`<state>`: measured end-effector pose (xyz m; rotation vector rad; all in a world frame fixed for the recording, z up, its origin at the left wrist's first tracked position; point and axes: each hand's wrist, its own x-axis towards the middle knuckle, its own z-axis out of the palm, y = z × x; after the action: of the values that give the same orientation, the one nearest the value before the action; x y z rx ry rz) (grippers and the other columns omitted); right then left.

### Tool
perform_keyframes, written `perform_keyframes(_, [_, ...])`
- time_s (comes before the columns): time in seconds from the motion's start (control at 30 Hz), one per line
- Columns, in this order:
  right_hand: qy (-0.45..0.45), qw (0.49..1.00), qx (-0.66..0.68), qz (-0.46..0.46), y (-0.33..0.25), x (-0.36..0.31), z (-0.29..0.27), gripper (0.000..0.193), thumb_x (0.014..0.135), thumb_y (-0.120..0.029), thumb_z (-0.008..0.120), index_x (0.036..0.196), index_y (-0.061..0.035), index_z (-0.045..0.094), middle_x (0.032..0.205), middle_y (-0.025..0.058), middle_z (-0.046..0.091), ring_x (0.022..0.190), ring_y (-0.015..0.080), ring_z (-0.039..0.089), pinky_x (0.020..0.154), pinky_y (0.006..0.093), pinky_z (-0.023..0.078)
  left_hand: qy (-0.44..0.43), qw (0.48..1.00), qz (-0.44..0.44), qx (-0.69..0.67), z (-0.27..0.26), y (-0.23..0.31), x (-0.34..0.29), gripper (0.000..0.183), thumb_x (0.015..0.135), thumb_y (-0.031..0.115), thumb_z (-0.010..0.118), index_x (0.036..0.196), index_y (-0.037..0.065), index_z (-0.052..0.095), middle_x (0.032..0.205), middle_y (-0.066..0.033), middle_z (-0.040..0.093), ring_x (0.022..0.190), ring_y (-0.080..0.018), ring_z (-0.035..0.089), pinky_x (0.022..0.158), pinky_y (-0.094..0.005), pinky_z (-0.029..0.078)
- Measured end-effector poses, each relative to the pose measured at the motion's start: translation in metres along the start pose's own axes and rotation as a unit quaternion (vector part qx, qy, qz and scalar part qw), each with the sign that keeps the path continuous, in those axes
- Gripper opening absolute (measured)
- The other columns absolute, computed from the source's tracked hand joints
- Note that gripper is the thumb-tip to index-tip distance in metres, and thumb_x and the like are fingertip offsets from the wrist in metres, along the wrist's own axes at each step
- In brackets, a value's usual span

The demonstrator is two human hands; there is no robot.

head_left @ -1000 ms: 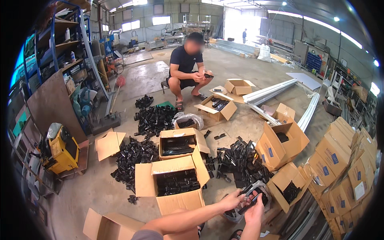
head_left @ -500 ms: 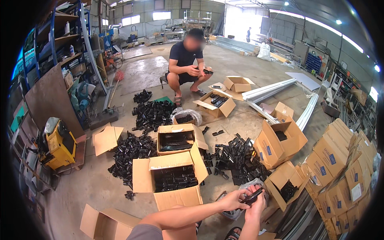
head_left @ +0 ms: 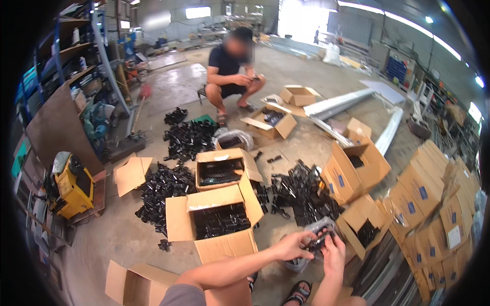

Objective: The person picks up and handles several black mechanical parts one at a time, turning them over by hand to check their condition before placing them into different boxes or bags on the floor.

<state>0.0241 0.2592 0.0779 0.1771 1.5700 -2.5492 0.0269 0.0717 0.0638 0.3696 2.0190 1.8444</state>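
My left hand [head_left: 295, 247] and my right hand [head_left: 334, 255] are close together, both closed on one small black part [head_left: 317, 243], whose exact kind I cannot make out. Fingers cover much of it. Just beneath and behind them sits a clear plastic bag [head_left: 296, 264], partly hidden by my hands. Beyond lies a loose heap of similar black parts [head_left: 306, 199]. To the left of my hands, an open carton [head_left: 224, 247] holds rows of such parts, and another open carton [head_left: 220, 153] with more stands behind it.
Facing me, a person [head_left: 227, 66] squats, handling a small part. More black heaps [head_left: 166, 188] lie left of the cartons. Open boxes [head_left: 352, 178] and stacked cartons [head_left: 429, 204] stand at right, beside white metal profiles [head_left: 341, 103]. A yellow machine [head_left: 76, 191] stands at left.
The black part has been turned between my hands, and my fingers have shifted around it. The squatting person's hands have come closer together. The whole view has moved slightly.
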Motion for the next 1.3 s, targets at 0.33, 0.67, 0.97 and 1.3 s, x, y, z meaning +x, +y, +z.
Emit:
perform_keyframes(0.33, [-0.047,0.995,-0.09,-0.009,-0.011,0.001,0.006,0.049,0.087,-0.003,0.074,0.133,-0.0009,0.059,0.111,0.0053,0.068,0.099,0.0112,0.064,0.089,0.0266,0.051,0.015,0.996,0.012,0.085,-0.007,0.038,-0.016,0.062,0.076,0.011,0.086,0.127,0.003,0.052,0.1,-0.0128,0.073,0.085,-0.0138,0.067,0.074,-0.0312,0.054])
perform_keyframes(0.67, [-0.045,0.986,-0.148,-0.058,-0.002,0.0,0.005,0.048,0.086,-0.003,0.076,0.133,-0.0045,0.063,0.105,0.0019,0.07,0.086,0.0053,0.062,0.08,0.0229,0.052,0.019,0.994,0.008,0.106,-0.01,0.035,-0.016,0.063,0.076,0.015,0.087,0.126,0.003,0.051,0.099,-0.0129,0.073,0.082,-0.0152,0.067,0.072,-0.0317,0.053])
perform_keyframes(0.97, [-0.034,0.992,-0.114,-0.028,0.0,0.005,0.002,0.043,0.086,-0.002,0.075,0.128,-0.0029,0.066,0.101,0.0027,0.07,0.083,0.0064,0.062,0.077,0.0224,0.052,-0.041,0.994,-0.024,0.099,-0.014,0.039,-0.021,0.079,0.079,0.009,0.082,0.143,0.01,0.036,0.102,-0.0138,0.072,0.086,-0.0178,0.069,0.077,-0.0336,0.055])
perform_keyframes(1.3, [-0.076,0.988,-0.136,-0.01,0.007,0.02,-0.005,0.045,0.09,-0.009,0.073,0.132,-0.0014,0.06,0.105,0.0073,0.07,0.09,0.0116,0.066,0.08,0.0271,0.056,-0.008,0.994,-0.075,0.074,-0.013,0.034,-0.015,0.073,0.084,-0.002,0.074,0.145,0.012,0.036,0.105,-0.0148,0.07,0.091,-0.0157,0.068,0.077,-0.03,0.055])
